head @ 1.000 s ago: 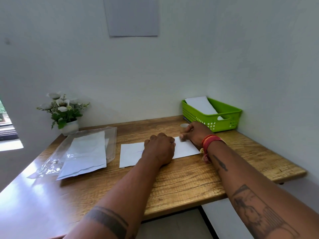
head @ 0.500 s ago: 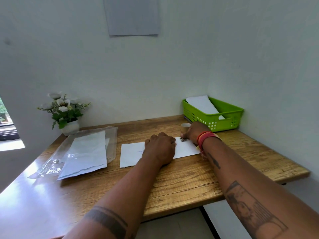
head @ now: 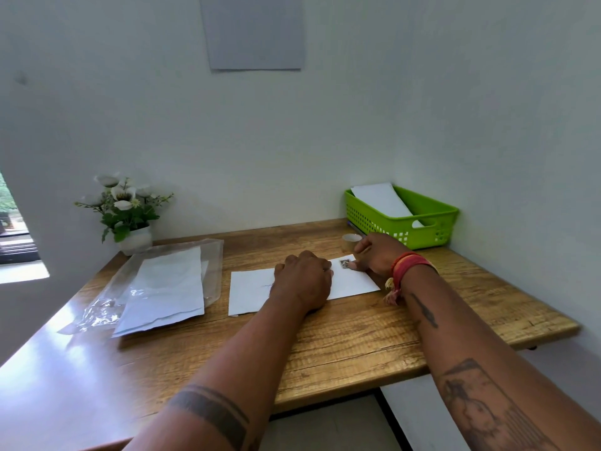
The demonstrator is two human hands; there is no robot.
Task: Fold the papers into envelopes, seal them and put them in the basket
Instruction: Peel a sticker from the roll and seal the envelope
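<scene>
The envelope (head: 250,289) lies mid-worktop (head: 357,340) under the fisted left hand (head: 304,276); the right hand (head: 379,255) thumbs its stamp (head: 344,264). Tape (head: 351,241) and basket (head: 432,219) at two o'clock, bagged papers (head: 162,284) at nine. Stamp print unreadable.

Hidden and cut-off parts at the bench

The left hand (head: 302,281) covers the middle of the folded paper (head: 250,292), and its fingers are tucked out of sight. The small stamp (head: 344,264) by the right hand's (head: 379,255) thumb is too small to read. The white sheet in the green basket (head: 432,216) is partly hidden by the basket wall. The bench (head: 357,346) and both forearms run off the lower edge.
</scene>
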